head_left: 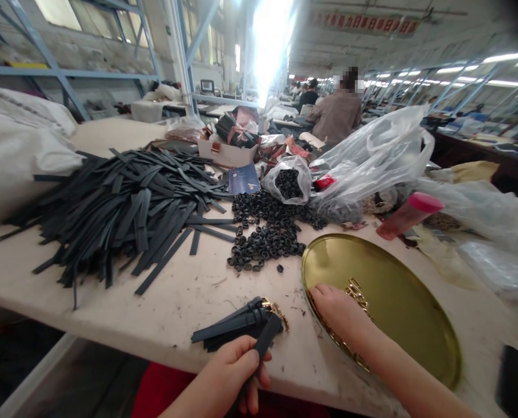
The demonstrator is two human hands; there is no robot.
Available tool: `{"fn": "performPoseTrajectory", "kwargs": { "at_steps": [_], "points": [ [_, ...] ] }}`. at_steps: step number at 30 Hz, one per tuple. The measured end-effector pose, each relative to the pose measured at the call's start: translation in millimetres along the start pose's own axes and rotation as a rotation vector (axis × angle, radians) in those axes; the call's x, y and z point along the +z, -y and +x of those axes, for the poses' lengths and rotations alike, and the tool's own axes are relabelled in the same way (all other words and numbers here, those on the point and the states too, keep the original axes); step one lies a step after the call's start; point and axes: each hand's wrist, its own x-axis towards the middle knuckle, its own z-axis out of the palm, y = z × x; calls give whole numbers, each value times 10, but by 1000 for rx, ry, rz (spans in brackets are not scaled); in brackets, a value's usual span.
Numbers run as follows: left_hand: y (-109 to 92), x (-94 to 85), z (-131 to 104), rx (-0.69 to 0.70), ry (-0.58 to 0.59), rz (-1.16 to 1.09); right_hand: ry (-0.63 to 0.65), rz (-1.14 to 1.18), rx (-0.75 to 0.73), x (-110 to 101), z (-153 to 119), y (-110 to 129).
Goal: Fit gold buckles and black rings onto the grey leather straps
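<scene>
A dark strap (268,338) is pinched between the thumb and fingers of my left hand (239,371), at the table's front edge. Just beyond it lies a small bundle of dark straps (230,325) with gold buckles (279,310) at their right end. My right hand (335,307) reaches into the left side of a round gold tray (407,307), fingers bent down; what its fingertips touch is hidden. Gold buckles (357,292) lie in the tray beside and under that hand. Small black rings (263,241) are heaped on the table beyond both hands.
A large pile of dark strips (123,203) covers the table (167,325) at left. Behind the rings are a plastic bag of rings (288,183), a blue booklet (244,179) and a box (226,154). A pink-lidded container (409,216) stands behind the tray. A person (337,110) sits farther back.
</scene>
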Motion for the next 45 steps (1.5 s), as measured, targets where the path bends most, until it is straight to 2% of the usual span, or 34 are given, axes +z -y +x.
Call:
{"fn": "performPoseTrajectory", "kwargs": {
  "at_steps": [4,7,9,11,13,15,18,22,25,29,33,38,41,45],
  "points": [
    [-58,44,-98,3,-12,-61,-47,45,17,-43,28,-69],
    [-84,62,-195,11,-12,-100,-136,161,45,-134,-29,18],
    [-72,80,-240,23,14,-118,-239,503,95,-210,-119,212],
    [-41,106,-266,47,42,-116,-326,1016,155,-281,-230,496],
    [3,136,-279,75,62,-98,-381,1355,173,-331,-327,802],
    [55,156,-285,108,52,-63,-393,1545,213,-359,-395,1060],
    [144,152,-297,172,-20,59,-334,1708,327,-379,-465,1310],
    [268,121,-337,184,-134,246,-243,2015,437,-406,-558,1480],
    [323,124,-388,223,-223,383,-284,2277,444,-407,-595,1575],
    [322,156,-450,366,-265,462,-391,2331,529,-350,-573,1728],
    [313,167,-469,489,-193,387,-409,2269,533,-274,-561,1870],
    [340,149,-469,398,-49,138,-365,2101,437,-222,-644,1877],
    [344,138,-463,342,-60,72,-380,1949,394,-214,-683,1814],
    [361,114,-412,302,-112,67,-378,1763,434,-217,-652,1717]
  ]
}}
